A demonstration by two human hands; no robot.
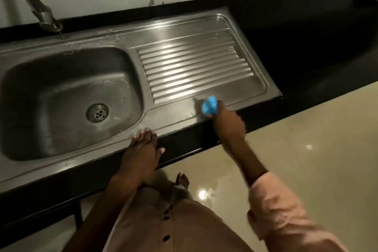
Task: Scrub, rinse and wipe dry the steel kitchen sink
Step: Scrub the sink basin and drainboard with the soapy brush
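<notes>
A dull grey metal tap spout (pixel 32 0) slants down from the upper left corner and ends above the back rim of the stainless steel kitchen sink (pixel 184 32), which is set into a black stone bench (pixel 306 47) that runs from the near left to the far right. A thin trickle of water hangs from the spout's mouth, and the steel just below it looks wet.

The sink's rounded rectangular basin (pixel 61 88) fills the left part of the steel sheet, with a round perforated drain (pixel 97 112) low in its floor, toward the basin's right side. Faint streaks of water show on the basin walls.

At the near edge of the bench, just right of the basin's near right corner, the left hand (pixel 143 149) lies flat, its fingers straight and close together, the fingertips resting on the sink's near rim and the thumb out to the side. It holds nothing.

Right of the basin lies the ribbed steel draining board (pixel 194 67), its parallel grooves catching bright reflections. At the near right corner of this board, on the flat strip between the ribs and the bench's front edge, the right hand (pixel 227 120) grips a small bright blue cloth or sponge (pixel 210 107), fingers curled round it and pressing it onto the steel. The hand is blurred, so I cannot tell which of the 2 it is.

A pale pink sleeve (pixel 286 210) covers the right forearm. Below the bench's front edge are a glossy cream tiled floor (pixel 306 149) and a bare foot (pixel 182 180).
</notes>
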